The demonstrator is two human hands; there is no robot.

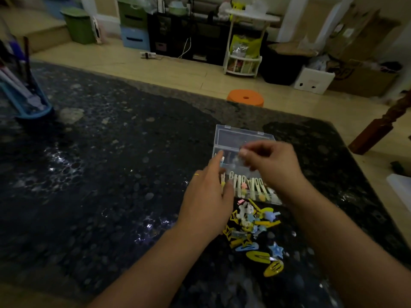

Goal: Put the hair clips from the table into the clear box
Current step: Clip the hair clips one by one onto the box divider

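The clear box [244, 135] lies on the dark stone table [111, 174] with its lid folded back. A row of pale hair clips [249, 185] lines its near side. A heap of yellow, blue and white hair clips [253, 223] lies on the table just in front of the box. My left hand [206, 196] rests at the box's left edge, fingers straight and index finger stretched toward the wall. Over the middle of the box my right hand [271, 165] hovers with curled fingers, pinching a small pale clip [238, 161] that is blurred.
A blue basket [29, 103] with tall items stands at the table's far left. Past the far edge is an orange stool [245, 97]. A wooden post [378, 127] rises at the right, and a white container edge [400, 187] shows at the right border.
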